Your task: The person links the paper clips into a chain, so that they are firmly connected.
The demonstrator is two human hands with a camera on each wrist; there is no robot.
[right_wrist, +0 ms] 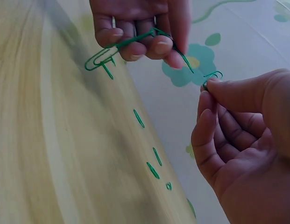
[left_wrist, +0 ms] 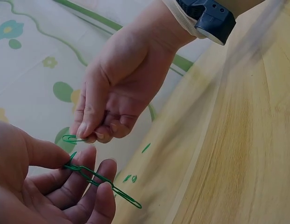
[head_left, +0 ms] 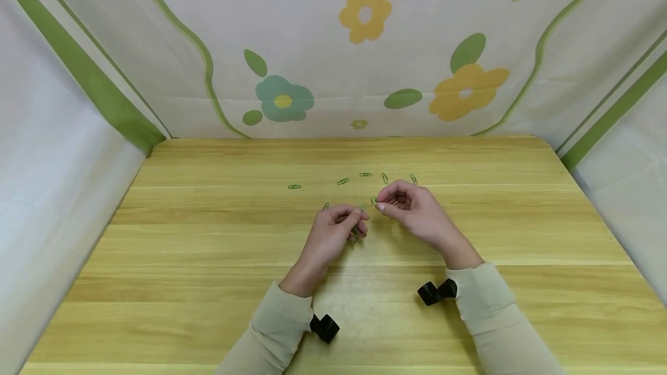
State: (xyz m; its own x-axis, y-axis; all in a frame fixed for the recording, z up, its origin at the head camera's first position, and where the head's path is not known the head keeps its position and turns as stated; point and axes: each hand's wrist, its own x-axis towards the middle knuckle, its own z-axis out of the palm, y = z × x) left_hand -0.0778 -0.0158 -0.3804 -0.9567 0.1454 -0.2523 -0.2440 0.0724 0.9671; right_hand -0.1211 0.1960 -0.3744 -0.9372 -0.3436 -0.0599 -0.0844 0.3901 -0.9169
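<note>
From the head view, my left hand [head_left: 333, 230] pinches a short green chain [head_left: 356, 233] of paper clips, held above the table [head_left: 182, 276]. Just beyond the chain and to its right, my right hand [head_left: 417, 210] pinches a single clip [head_left: 373, 200]. Loose clips [head_left: 365, 175] lie on the table farther out than the chain, to both its sides; one near clip [head_left: 325, 206], to its left, seems partly hidden behind my left hand. The chain is only a green speck here, mostly covered by my fingers.

From the left wrist, I see the chain's end caught between my thumb and forefinger, the rest lying across my other fingers. I judge the wire light, thin and springy: stiff enough to keep its shape, hardly fragile, but smooth, so it could twist or slip. I'd grip it by a rounded end, right at the fingertips. Part of my left hand is cut off, and the clips past the chain are blurred.

From the right wrist, the single clip is near the chain but apart from it, one loop sticking out. My fingertips cover its other end. The chain's links overlap, so I can't count them surely.
</note>
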